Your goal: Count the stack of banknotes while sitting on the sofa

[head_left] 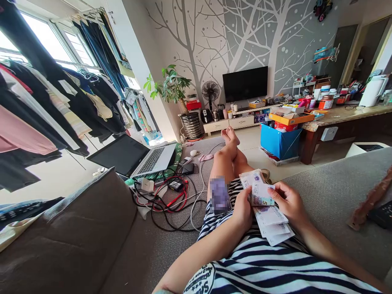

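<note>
My left hand (244, 208) is closed around the left side of a stack of banknotes (249, 178) above my lap. Thumb and fingers of my right hand (286, 200) pinch the right edge of the top banknote (262, 194), which shows a 5. Below both hands, several loose banknotes (273, 224) fan out over the striped cloth (263, 267) on my lap. A phone (221, 196) with a blurred screen lies on my thigh, left of my left hand.
I sit with legs stretched along a grey sofa (324, 200). To the left are an open laptop (156, 161) and tangled cables (174, 204). Beyond the sofa stand a blue box (278, 141) and a cluttered table (343, 116). A remote-like black object (381, 214) lies at the right.
</note>
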The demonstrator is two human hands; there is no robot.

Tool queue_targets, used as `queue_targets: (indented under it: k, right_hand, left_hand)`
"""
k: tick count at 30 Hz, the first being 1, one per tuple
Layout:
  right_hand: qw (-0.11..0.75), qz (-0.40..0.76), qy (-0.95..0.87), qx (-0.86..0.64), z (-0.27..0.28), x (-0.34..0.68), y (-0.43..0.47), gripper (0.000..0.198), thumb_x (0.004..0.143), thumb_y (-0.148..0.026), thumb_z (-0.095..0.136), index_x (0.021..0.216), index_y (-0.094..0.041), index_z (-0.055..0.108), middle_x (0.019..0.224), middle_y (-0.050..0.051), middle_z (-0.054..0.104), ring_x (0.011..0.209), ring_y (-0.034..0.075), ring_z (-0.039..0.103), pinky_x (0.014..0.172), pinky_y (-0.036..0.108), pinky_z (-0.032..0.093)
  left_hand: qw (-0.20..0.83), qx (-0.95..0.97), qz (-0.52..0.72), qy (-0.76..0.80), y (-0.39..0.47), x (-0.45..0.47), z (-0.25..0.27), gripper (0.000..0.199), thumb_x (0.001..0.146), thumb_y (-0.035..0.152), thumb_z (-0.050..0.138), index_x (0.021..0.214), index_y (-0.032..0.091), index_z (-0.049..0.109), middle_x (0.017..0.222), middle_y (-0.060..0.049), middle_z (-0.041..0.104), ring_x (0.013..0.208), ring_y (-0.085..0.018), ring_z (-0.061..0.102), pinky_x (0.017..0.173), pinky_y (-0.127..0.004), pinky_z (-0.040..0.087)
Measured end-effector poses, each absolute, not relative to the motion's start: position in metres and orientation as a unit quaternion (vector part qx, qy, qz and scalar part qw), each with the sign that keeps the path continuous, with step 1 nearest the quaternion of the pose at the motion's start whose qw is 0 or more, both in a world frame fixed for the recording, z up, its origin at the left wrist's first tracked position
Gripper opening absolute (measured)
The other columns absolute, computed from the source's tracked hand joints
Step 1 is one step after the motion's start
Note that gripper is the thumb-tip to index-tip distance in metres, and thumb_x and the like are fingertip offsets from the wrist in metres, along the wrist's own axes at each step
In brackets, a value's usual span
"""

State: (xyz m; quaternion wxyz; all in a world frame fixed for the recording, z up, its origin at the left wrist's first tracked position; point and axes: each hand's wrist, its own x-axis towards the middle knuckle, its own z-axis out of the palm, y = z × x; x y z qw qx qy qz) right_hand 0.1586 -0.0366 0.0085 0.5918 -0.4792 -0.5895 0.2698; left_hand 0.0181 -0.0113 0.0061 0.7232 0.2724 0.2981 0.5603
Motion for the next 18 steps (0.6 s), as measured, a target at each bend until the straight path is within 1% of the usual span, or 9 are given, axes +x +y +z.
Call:
queue_targets:
  k: [4, 7, 13, 18]
  right_hand:
    - [0.585, 0.274, -0.606, -0.465, 0.0119, 0.1574, -0.0420, 0.046, 0.092, -0.066, 0.059, 0.081, -0.022, 0.066, 0.072, 0.003, 0.067, 0.066, 0.020, 0.060, 0.060, 0.028, 0.049]
    - [0.587, 0.266, -0.611, -0.460, 0.0135, 0.1571, -0.0435, 0.045, 0.094, -0.064, 0.057, 0.084, -0.022, 0.068, 0.075, 0.004, 0.069, 0.068, 0.021, 0.062, 0.063, 0.029, 0.051]
    - [0.591, 0.250, -0.618, -0.454, 0.0145, 0.1567, -0.0447, 0.041, 0.095, -0.060, 0.058, 0.083, -0.022, 0.068, 0.071, 0.002, 0.066, 0.065, 0.019, 0.060, 0.061, 0.028, 0.048]
    - [0.589, 0.254, -0.621, -0.451, 0.0177, 0.1565, -0.0476, 0.043, 0.096, -0.060, 0.056, 0.078, -0.022, 0.064, 0.065, 0.000, 0.061, 0.059, 0.018, 0.053, 0.055, 0.028, 0.043]
  left_hand:
    - [0.731, 0.278, 0.549, 0.293, -0.0111, 0.0183, 0.0058, 0.038, 0.067, 0.046, 0.079, 0.088, 0.014, 0.075, 0.089, -0.012, 0.080, 0.096, -0.035, 0.074, 0.093, -0.045, 0.056]
    - [0.734, 0.292, 0.542, 0.287, -0.0108, 0.0188, 0.0054, 0.035, 0.066, 0.044, 0.078, 0.084, 0.014, 0.074, 0.088, -0.013, 0.079, 0.099, -0.036, 0.073, 0.094, -0.046, 0.055]
    - [0.730, 0.323, 0.534, 0.278, -0.0124, 0.0185, 0.0089, 0.028, 0.064, 0.038, 0.074, 0.079, 0.014, 0.073, 0.085, -0.012, 0.079, 0.099, -0.036, 0.073, 0.091, -0.044, 0.055]
    - [0.732, 0.314, 0.537, 0.279, -0.0139, 0.0185, 0.0123, 0.023, 0.061, 0.035, 0.076, 0.074, 0.016, 0.072, 0.081, -0.011, 0.079, 0.097, -0.035, 0.073, 0.090, -0.044, 0.055]
